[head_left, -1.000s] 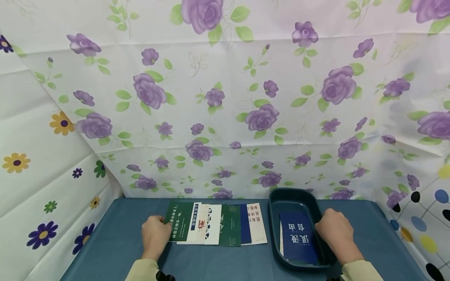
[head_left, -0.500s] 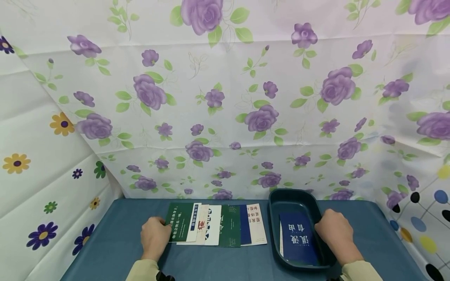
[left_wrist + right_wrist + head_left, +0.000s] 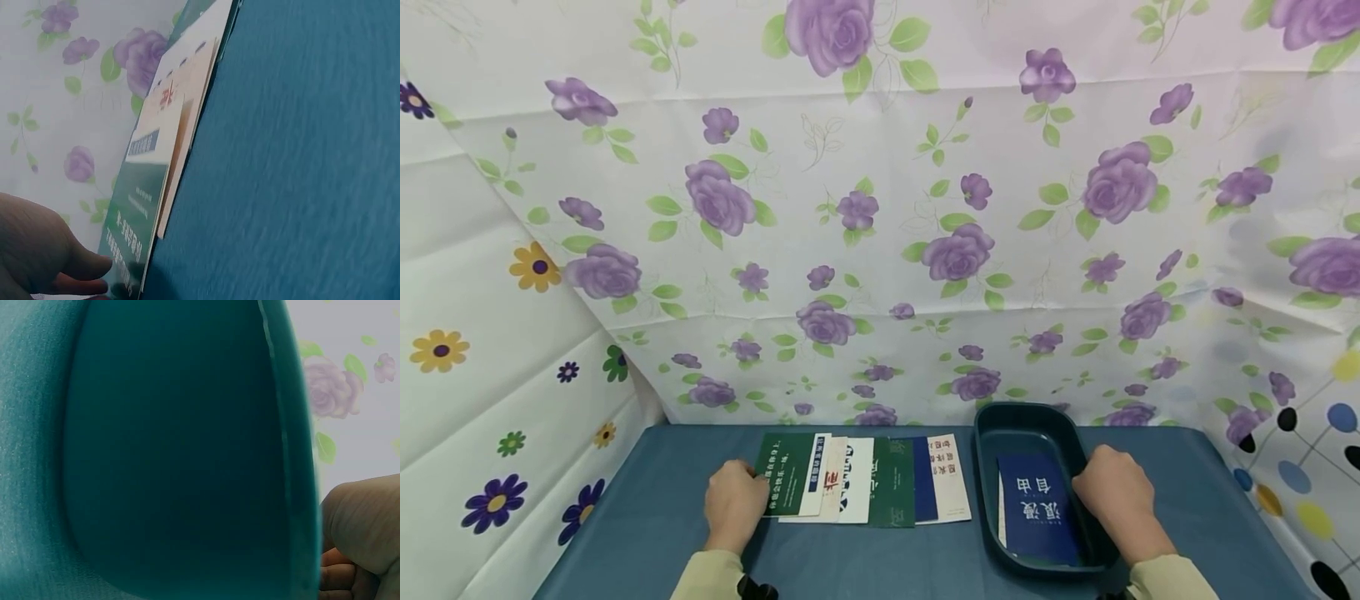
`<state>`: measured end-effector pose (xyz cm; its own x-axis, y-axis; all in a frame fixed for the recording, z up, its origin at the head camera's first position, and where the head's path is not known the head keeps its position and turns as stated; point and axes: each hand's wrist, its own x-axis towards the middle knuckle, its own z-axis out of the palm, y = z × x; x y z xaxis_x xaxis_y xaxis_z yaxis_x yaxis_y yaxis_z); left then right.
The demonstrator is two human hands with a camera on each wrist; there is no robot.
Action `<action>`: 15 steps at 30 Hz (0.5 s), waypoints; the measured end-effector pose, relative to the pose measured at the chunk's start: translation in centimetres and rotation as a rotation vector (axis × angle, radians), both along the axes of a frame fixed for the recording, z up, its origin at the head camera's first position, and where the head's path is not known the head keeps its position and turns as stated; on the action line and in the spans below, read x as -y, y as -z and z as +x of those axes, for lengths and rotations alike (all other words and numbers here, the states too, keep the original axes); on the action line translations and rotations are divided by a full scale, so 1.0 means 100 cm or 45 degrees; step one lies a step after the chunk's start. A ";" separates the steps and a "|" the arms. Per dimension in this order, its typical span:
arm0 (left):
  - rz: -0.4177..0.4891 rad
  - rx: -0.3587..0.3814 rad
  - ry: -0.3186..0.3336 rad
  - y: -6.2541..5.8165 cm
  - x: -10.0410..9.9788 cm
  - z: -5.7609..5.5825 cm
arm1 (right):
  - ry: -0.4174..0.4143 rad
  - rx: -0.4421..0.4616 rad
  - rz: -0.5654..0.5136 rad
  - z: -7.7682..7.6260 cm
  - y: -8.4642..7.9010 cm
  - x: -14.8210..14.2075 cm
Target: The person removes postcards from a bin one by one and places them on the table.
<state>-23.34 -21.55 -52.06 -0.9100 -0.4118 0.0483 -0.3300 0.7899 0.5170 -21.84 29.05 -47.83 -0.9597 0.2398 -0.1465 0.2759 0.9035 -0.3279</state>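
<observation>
My left hand (image 3: 733,506) pinches the left edge of a green-and-white printed card (image 3: 784,475), the leftmost in an overlapping row. In the left wrist view, the thumb and fingers of the left hand (image 3: 40,253) meet at the card's near end. A dark teal tray (image 3: 1033,409) stands right of the row, its right rim gripped by my right hand (image 3: 1117,504). Inside lies a blue card (image 3: 1037,525) with white characters, over a paler one. The tray's outer wall (image 3: 181,444) fills much of the right wrist view, hiding some of the fingers.
Rightward in the row lie a cream card (image 3: 832,492), a white card (image 3: 855,483), a darker green card (image 3: 892,487), and a blue-and-cream card (image 3: 951,483). A blue-grey cloth (image 3: 865,567) covers the table. Floral sheets (image 3: 880,275) hang behind and at both sides.
</observation>
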 end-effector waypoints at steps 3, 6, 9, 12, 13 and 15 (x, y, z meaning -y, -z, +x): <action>-0.054 -0.079 -0.004 0.000 -0.007 0.000 | 0.001 0.011 0.003 0.000 0.000 0.000; -0.096 -0.185 0.002 -0.005 -0.021 0.000 | 0.001 0.014 0.002 0.000 0.000 0.000; -0.100 -0.286 0.031 -0.014 -0.037 -0.002 | 0.000 0.008 0.005 0.001 0.000 0.000; -0.088 -0.364 0.064 -0.024 -0.056 -0.004 | -0.002 0.002 0.004 0.001 0.000 0.000; -0.081 -0.390 0.076 -0.027 -0.062 -0.005 | -0.002 -0.001 0.006 0.001 0.000 0.000; -0.062 -0.430 0.106 -0.034 -0.074 -0.007 | -0.002 -0.002 0.006 0.001 -0.001 0.000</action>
<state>-24.00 -14.11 -48.70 -0.8698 -0.3268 0.3698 -0.0804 0.8331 0.5472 -21.79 29.05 -47.72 -0.9602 0.2391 -0.1441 0.2741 0.9055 -0.3239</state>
